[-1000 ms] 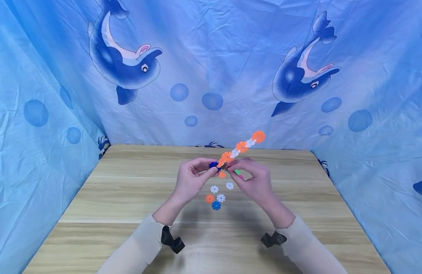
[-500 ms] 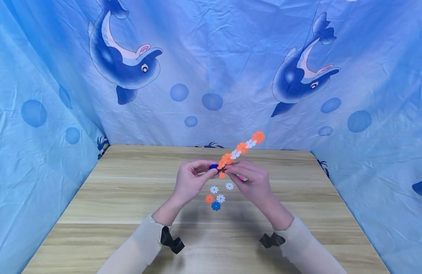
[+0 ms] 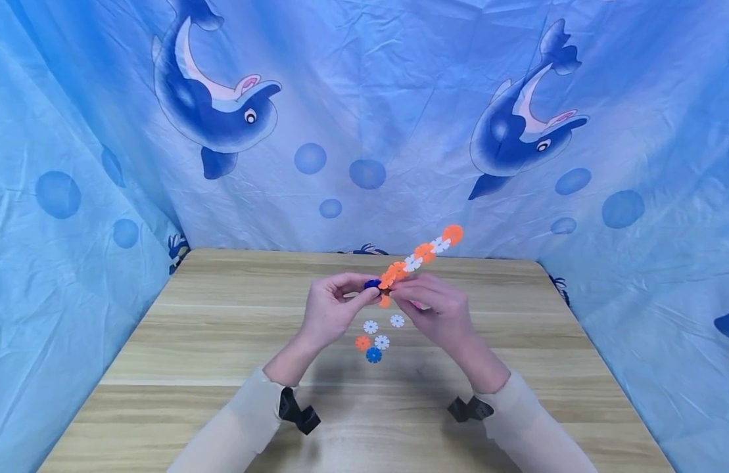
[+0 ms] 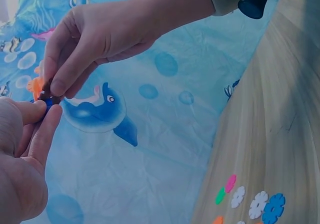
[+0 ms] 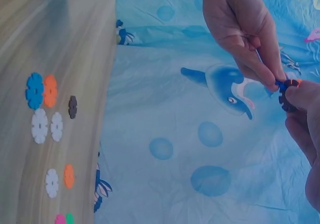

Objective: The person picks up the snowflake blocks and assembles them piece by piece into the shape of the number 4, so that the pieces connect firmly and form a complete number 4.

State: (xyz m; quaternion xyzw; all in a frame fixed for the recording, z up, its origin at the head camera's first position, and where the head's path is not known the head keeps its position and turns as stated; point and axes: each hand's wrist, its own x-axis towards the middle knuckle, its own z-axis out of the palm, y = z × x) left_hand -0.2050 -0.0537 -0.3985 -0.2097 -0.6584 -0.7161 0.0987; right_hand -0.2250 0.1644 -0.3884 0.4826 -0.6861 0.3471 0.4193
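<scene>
In the head view my left hand (image 3: 329, 312) pinches a dark blue snowflake disc (image 3: 372, 284) between thumb and fingers, above the table. Close beside it, my right hand (image 3: 438, 309) pinches a brown snowflake disc (image 5: 288, 98), best seen in the right wrist view. The blue and brown discs meet at the fingertips; whether their slots are engaged is hidden. From there a chain of joined orange and white discs (image 3: 424, 252) slants up to the right, ending in an orange disc (image 3: 453, 234).
Loose discs lie on the wooden table (image 3: 222, 355) below the hands: white (image 3: 371, 326), orange (image 3: 362, 343), blue (image 3: 373, 355), brown (image 5: 73, 107), pink (image 4: 230, 183) and green (image 4: 220, 195). A blue dolphin-print curtain (image 3: 364, 98) surrounds the table's back and sides.
The right hand's fingertips have come in closer to the left hand's, covering the green disc in the head view. The chain tipped slightly, its far end shifting right.
</scene>
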